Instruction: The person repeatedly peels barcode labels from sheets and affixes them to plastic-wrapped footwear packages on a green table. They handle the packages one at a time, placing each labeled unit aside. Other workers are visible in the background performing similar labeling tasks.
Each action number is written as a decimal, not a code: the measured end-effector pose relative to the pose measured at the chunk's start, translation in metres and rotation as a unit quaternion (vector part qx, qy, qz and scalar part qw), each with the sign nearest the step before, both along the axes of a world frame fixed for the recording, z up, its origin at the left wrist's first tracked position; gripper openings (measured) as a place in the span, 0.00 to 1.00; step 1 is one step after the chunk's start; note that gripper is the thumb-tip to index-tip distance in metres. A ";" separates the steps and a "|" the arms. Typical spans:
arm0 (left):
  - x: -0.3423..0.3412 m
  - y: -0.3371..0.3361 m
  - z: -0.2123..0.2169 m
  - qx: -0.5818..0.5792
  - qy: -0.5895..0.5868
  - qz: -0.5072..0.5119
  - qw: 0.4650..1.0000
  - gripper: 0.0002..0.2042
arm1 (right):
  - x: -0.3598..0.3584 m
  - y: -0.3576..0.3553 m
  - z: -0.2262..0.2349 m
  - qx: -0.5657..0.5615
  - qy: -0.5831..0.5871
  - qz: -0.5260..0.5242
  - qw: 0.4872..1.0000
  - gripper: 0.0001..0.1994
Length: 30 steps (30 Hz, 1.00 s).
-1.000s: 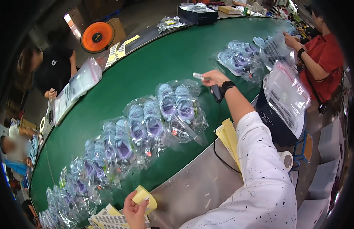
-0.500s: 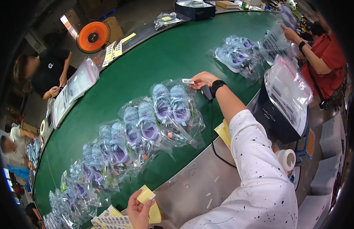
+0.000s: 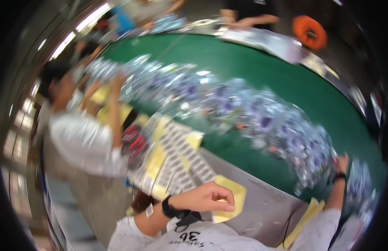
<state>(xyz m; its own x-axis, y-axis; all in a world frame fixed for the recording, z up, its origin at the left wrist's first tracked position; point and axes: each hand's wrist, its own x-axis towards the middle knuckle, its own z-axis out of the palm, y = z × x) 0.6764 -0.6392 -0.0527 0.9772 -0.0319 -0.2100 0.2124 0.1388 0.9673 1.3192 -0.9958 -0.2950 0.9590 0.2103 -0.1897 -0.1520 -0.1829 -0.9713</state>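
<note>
My left hand (image 3: 211, 198) is curled in a pinch in front of my body, with a piece of yellow backing paper (image 3: 238, 196) held in it and showing behind the fingers. Far to the right, my right hand (image 3: 340, 164) is at the end of a long row of bagged shoes (image 3: 267, 119). It touches or nearly touches the last clear bag; motion blur hides what its fingers do. The shoes are light blue with purple insides, each pair in clear plastic. Another bagged pair (image 3: 358, 182) lies just right of my right wrist.
Printed label sheets (image 3: 177, 152) with yellow backing lie left of my left hand on the metal edge (image 3: 261, 201) of the green table (image 3: 261, 62). A co-worker in white (image 3: 83, 138) reaches in at left. Across the table are another person (image 3: 250, 16) and an orange fan (image 3: 309, 32).
The view has swung left, with blur. My right hand, which held a small white label by the last bag, is now at the far right. My left hand still holds yellow paper.
</note>
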 end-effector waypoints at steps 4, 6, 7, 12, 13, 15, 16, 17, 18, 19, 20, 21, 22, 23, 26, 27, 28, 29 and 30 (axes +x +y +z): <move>-0.123 0.022 0.006 0.070 0.100 0.029 0.992 0.11 | 0.006 0.021 0.069 -0.006 -0.086 -0.024 0.996 0.31; -0.193 0.029 -0.014 0.095 0.207 0.173 0.958 0.13 | 0.001 0.020 0.125 0.098 -0.122 0.052 0.986 0.26; -0.226 0.028 -0.026 0.112 0.279 0.268 0.915 0.14 | -0.032 0.032 0.156 0.160 -0.136 0.110 0.971 0.24; -0.367 0.018 -0.123 0.165 0.516 0.442 0.715 0.12 | -0.260 0.109 0.293 0.184 -0.214 0.185 0.941 0.19; -0.383 0.018 -0.146 0.159 0.514 0.469 0.701 0.11 | -0.290 0.109 0.304 0.180 -0.230 0.191 0.937 0.19; -0.390 0.026 -0.162 0.165 0.535 0.459 0.690 0.15 | -0.327 0.101 0.310 0.162 -0.246 0.191 0.936 0.19; -0.407 0.029 -0.171 0.279 0.522 0.412 0.692 0.15 | -0.342 0.095 0.307 0.154 -0.246 0.191 0.938 0.18; -0.409 0.034 -0.170 0.390 0.498 0.358 0.687 0.16 | -0.353 0.086 0.304 0.145 -0.251 0.187 0.939 0.18; -0.411 0.043 -0.165 0.436 0.466 0.382 0.669 0.17 | -0.362 0.074 0.299 0.145 -0.235 0.168 0.946 0.18; -0.390 0.057 -0.139 0.475 0.429 0.401 0.656 0.17 | -0.370 0.058 0.295 0.142 -0.230 0.156 0.950 0.18; -0.377 0.071 -0.111 0.444 0.373 0.449 0.680 0.16 | -0.376 0.043 0.289 0.141 -0.221 0.148 0.954 0.18; -0.364 0.087 -0.082 0.412 0.315 0.494 0.698 0.16 | -0.381 0.032 0.283 0.143 -0.210 0.140 0.957 0.17; -0.346 0.101 -0.058 0.411 0.252 0.525 0.702 0.14 | -0.388 0.024 0.280 0.134 -0.195 0.141 0.961 0.16; -0.326 0.118 -0.039 0.410 0.184 0.551 0.703 0.13 | -0.397 0.015 0.277 0.127 -0.181 0.137 0.965 0.16; -0.265 0.175 -0.008 0.569 0.008 0.482 0.667 0.14 | -0.427 0.005 0.266 0.092 -0.160 0.120 0.975 0.14; -0.248 0.203 -0.013 0.633 -0.009 0.422 0.649 0.15 | -0.437 0.005 0.262 0.075 -0.155 0.110 0.979 0.14; -0.218 0.223 -0.017 0.690 -0.039 0.352 0.632 0.16 | -0.448 0.001 0.256 0.074 -0.163 0.077 0.981 0.14; -0.202 0.240 -0.013 0.704 0.086 0.240 0.663 0.17 | -0.454 0.001 0.250 0.027 -0.197 0.072 0.977 0.15; -0.196 0.257 -0.013 0.692 0.201 0.154 0.676 0.17 | -0.472 0.017 0.251 0.029 -0.197 0.055 0.978 0.13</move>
<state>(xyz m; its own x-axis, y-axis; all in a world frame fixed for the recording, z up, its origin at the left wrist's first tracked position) 0.4802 -0.3824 -0.0662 0.7481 0.6585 -0.0814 0.6635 -0.7429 0.0882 0.8468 -0.9785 -0.0441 0.9264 0.3150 0.2062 0.2542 -0.1197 -0.9597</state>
